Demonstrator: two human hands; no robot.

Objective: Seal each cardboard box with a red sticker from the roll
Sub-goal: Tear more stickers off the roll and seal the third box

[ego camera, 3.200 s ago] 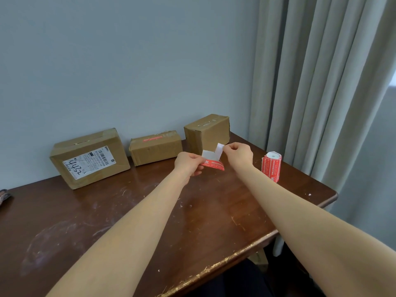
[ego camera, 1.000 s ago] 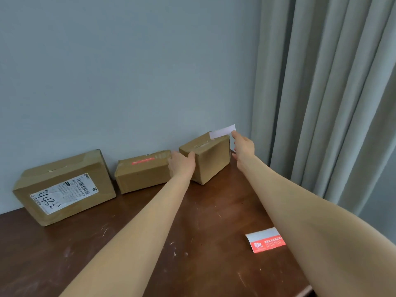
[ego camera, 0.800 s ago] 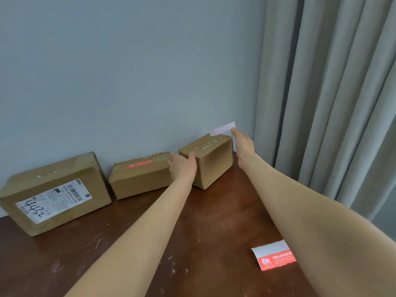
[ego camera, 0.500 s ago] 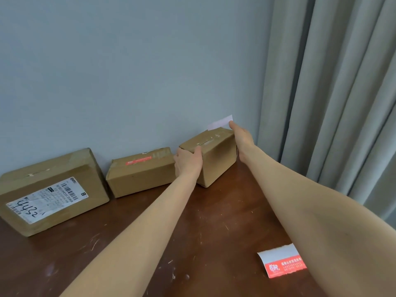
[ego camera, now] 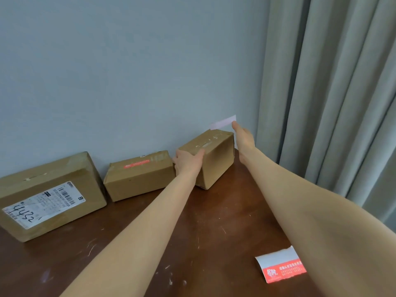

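A: Nearest to us, on the right of the scratched dark brown wooden table [ego camera: 214, 232], we see a torn white-and-red paper strip with printed text [ego camera: 280, 267], lying flat and partly hidden under our right forearm.

B: And our arms reach away from there. Where does the left hand [ego camera: 188, 161] end up?

A: It grips the near left corner of the small brown cardboard box on the right [ego camera: 211, 156], thumb over the top edge and fingers wrapped onto the side. That box sits turned at an angle, near the pale grey curtain [ego camera: 332, 103].

B: We see our right hand [ego camera: 244, 137] beyond the box's right end. What does it hold?

A: A pale rectangular sticker seen from its whitish back [ego camera: 222, 122], pinched at its right end by the fingertips. It hangs just above the far top edge of that box; we cannot tell whether its left end touches the cardboard.

B: To the left?

A: A low brown cardboard box with a red sticker across its top [ego camera: 139, 174] stands just beside the held one. Farther left lies a large brown cardboard box with a white shipping label [ego camera: 49, 196]. All three stand along the plain blue-grey wall [ego camera: 128, 71].
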